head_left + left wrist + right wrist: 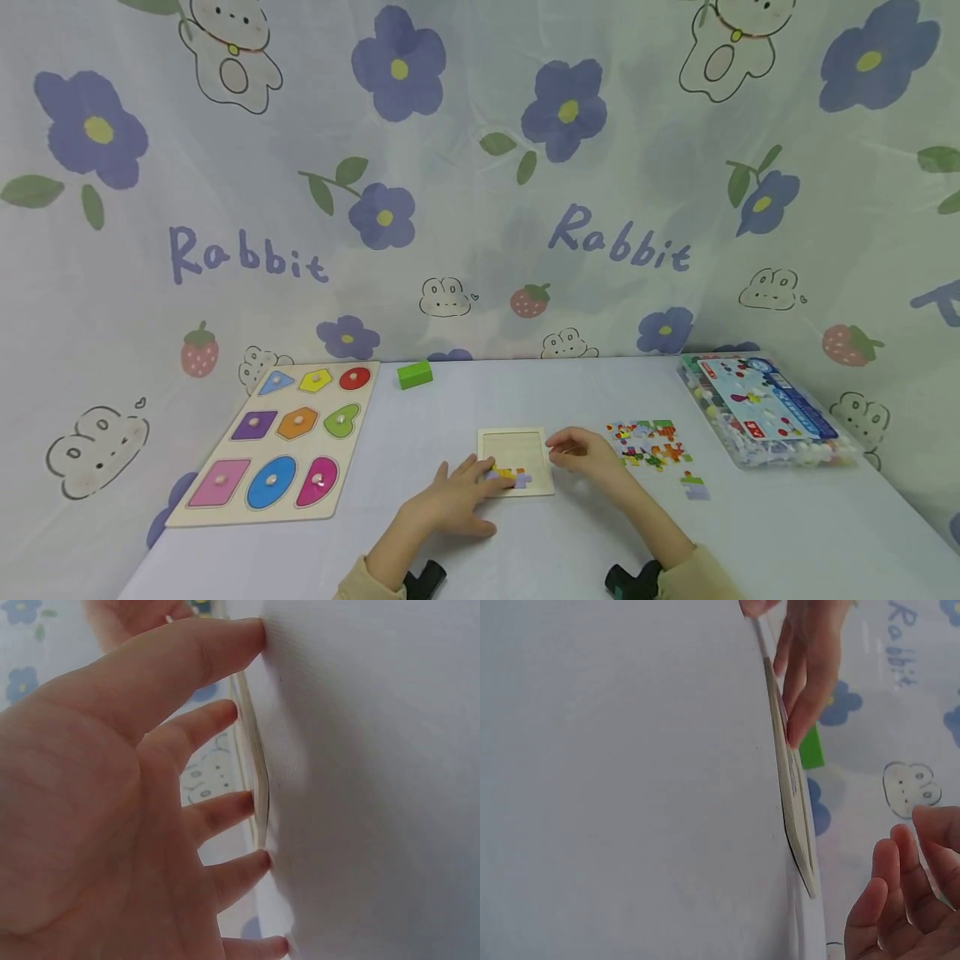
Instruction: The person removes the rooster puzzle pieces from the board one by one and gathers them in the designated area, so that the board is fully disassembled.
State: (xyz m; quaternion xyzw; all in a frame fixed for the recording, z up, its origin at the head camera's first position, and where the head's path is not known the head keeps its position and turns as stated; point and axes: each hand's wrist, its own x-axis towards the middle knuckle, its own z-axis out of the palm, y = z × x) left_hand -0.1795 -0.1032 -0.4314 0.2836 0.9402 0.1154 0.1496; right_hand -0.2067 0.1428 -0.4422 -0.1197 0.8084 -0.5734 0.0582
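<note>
A small square wooden puzzle tray (pixel 517 440) lies on the white table, with a few joined puzzle pieces (pixel 521 479) along its lower edge. My left hand (pixel 459 498) rests with spread fingers over the tray's left side, its fingertips on the pieces. In the left wrist view, fingertips (pixel 225 712) touch the tray's thin edge. Just beside the tray's right edge is my right hand (pixel 588 457), its fingers loosely bent. The right wrist view shows nothing between that thumb and the fingers (pixel 885 862), which are apart from the tray.
Right of the tray lie several loose puzzle pieces (pixel 649 443) and a single piece (pixel 694 487) nearer me. A clear box of beads (pixel 772 408) stands at the far right. On the left lies a knobbed shape board (pixel 255 450); a green block (pixel 415 375) sits at the back.
</note>
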